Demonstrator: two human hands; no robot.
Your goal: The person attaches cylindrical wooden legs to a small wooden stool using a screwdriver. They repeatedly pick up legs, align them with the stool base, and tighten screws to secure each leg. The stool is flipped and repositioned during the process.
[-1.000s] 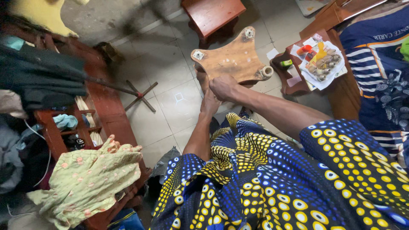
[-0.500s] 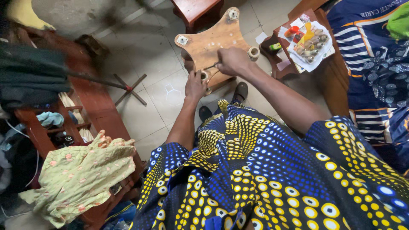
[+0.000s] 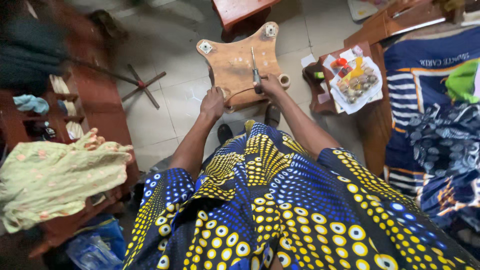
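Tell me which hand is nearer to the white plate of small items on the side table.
Right. The right hand grips a screwdriver on the wooden board, beside the plate; the left hand holds the board's far edge.

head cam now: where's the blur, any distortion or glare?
Head view: the left edge is motion-smeared, with the dark shelf items blurred; the centre is sharper, so the tan wooden board with metal corner plates, the slim metal screwdriver in the right hand and the left hand read clearly. Wide-angle bending shows at the edges. Soft, even light, no harsh glare.
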